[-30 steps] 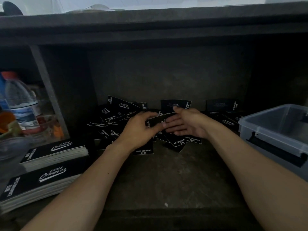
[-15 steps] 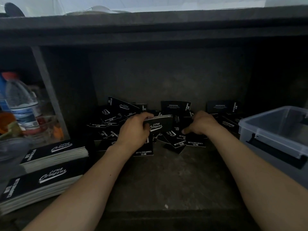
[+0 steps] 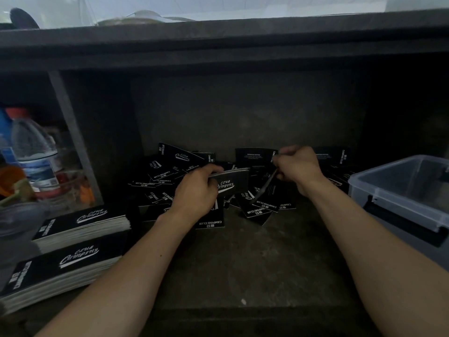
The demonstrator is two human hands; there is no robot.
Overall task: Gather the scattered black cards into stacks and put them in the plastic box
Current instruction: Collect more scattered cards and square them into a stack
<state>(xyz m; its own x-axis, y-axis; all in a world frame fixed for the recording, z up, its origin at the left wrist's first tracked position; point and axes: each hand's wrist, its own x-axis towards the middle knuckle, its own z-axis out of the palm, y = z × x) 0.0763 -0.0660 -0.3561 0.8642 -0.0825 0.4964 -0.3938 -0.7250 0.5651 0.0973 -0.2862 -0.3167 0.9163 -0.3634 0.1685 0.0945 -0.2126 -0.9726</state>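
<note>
Nearest on the left, a tall stack of black cards (image 3: 63,271) is lying on the dark shelf floor (image 3: 243,259), and a second stack (image 3: 82,222) is sitting just behind it, both face up with the white "Club Camping" lettering showing. On the right, a clear plastic box (image 3: 379,190) is standing open with a black latch on its front wall; its inside is too dim to tell what it is holding.

Both bare forearms are reaching forward over the shelf floor. The left hand (image 3: 196,190) is curling its fingers round a small held bundle of cards (image 3: 230,181), thumb on top, keeping it just above the heap. The right hand (image 3: 298,166) is hovering to the right of it with the fingers curled in, pinching a single card (image 3: 266,188) that is hanging tilted, nearly edge-on, down toward the heap.

Under and behind both hands, the scattered cards (image 3: 165,176) are lying overlapped at many angles. Farther back, a few cards (image 3: 252,155) are leaning against the rear wall. In the left compartment, beyond a grey divider, a water bottle (image 3: 34,152) is standing upright.
</note>
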